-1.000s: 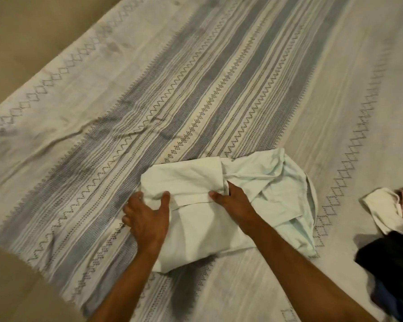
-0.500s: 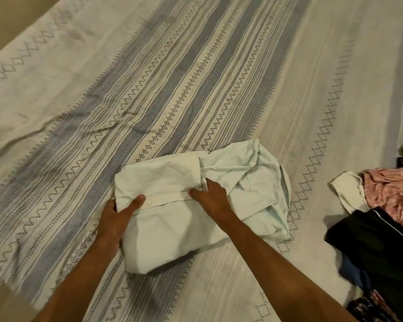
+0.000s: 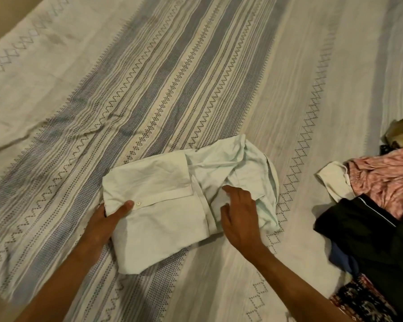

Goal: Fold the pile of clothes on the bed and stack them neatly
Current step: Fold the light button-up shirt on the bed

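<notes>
Pale mint shirt [image 3: 163,214] nearly folded: left hand [image 3: 107,219] now pinching its edge, right hand [image 3: 237,219] shifted, flat, smoothing.

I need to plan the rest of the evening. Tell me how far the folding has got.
Done: no finished stack shows. In hand: the pale shirt, partly folded, left hand gripping its edge, right hand flat on the loose side. Left: the unfolded pile on the bed, pink and black pieces included.

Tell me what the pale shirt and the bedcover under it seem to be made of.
Pale shirt: thin woven fabric, probably cotton, matte; it creases softly and has a small glossy button, likely plastic. Bedcover: coarser woven cloth, matte, with visible ribbing and woven zigzag bands.
</notes>
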The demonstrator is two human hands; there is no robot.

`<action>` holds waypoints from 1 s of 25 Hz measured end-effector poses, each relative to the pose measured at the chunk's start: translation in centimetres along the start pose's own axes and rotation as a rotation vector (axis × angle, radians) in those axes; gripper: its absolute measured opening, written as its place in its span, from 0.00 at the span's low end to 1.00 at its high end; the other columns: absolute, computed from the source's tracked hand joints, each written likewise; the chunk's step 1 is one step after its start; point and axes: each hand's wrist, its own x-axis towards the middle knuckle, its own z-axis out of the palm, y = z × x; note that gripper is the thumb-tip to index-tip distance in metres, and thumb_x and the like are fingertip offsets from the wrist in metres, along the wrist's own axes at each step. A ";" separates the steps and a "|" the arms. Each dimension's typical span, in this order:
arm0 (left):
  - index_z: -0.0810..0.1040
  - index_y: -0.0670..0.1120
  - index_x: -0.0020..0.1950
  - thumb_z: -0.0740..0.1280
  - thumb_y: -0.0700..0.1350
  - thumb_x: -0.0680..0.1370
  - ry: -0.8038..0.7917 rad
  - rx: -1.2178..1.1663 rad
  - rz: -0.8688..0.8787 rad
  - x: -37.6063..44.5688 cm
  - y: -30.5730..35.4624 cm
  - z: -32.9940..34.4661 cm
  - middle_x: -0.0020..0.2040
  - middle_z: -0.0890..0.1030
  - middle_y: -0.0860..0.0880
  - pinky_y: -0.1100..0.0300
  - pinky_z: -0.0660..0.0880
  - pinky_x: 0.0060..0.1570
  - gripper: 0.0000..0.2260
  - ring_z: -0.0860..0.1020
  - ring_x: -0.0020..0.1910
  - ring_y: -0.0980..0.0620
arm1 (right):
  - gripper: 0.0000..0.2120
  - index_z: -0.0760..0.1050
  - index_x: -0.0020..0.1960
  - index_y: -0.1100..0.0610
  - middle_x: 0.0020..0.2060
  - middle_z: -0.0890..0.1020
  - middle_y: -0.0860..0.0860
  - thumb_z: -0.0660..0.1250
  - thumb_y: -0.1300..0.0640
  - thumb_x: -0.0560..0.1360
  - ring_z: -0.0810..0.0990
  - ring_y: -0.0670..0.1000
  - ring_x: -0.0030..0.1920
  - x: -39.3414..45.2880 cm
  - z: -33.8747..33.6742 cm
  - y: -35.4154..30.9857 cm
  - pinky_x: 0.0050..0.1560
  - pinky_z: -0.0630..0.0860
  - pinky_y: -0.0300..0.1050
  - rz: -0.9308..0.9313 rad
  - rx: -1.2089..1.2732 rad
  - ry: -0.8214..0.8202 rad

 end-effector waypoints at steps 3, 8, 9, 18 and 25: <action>0.80 0.51 0.64 0.81 0.62 0.68 0.143 0.153 0.079 -0.6 0.1 1.0 0.57 0.86 0.48 0.41 0.80 0.59 0.29 0.83 0.56 0.43 | 0.26 0.71 0.71 0.55 0.62 0.76 0.53 0.69 0.55 0.74 0.72 0.56 0.61 -0.4 -4.6 6.6 0.58 0.71 0.55 0.189 -0.065 0.044; 0.69 0.42 0.70 0.77 0.50 0.75 0.601 0.604 0.606 -4.9 1.7 7.4 0.66 0.71 0.38 0.40 0.68 0.63 0.29 0.69 0.66 0.36 | 0.16 0.79 0.53 0.40 0.52 0.78 0.44 0.80 0.41 0.69 0.74 0.53 0.55 0.1 -9.0 13.6 0.55 0.72 0.52 0.207 -0.042 -0.341; 0.70 0.44 0.69 0.74 0.51 0.78 0.509 0.636 0.722 -5.8 2.2 9.4 0.65 0.71 0.42 0.45 0.66 0.61 0.25 0.69 0.65 0.40 | 0.11 0.79 0.47 0.38 0.48 0.79 0.43 0.79 0.44 0.70 0.77 0.53 0.52 0.5 -9.3 13.9 0.54 0.74 0.53 0.163 -0.051 -0.338; 0.62 0.53 0.79 0.72 0.60 0.76 -0.293 0.906 0.678 -4.0 4.8 24.5 0.73 0.72 0.49 0.44 0.67 0.69 0.36 0.68 0.72 0.43 | 0.05 0.70 0.55 0.46 0.36 0.81 0.38 0.64 0.55 0.85 0.77 0.43 0.34 3.9 -9.5 13.3 0.37 0.74 0.49 0.036 0.122 -0.254; 0.51 0.54 0.85 0.64 0.64 0.79 -0.229 1.319 0.919 -4.0 -0.5 25.5 0.85 0.54 0.49 0.37 0.60 0.76 0.39 0.58 0.82 0.40 | 0.13 0.69 0.61 0.51 0.53 0.75 0.50 0.67 0.53 0.80 0.79 0.54 0.43 0.6 -6.3 15.1 0.33 0.74 0.49 -0.104 -0.380 -0.256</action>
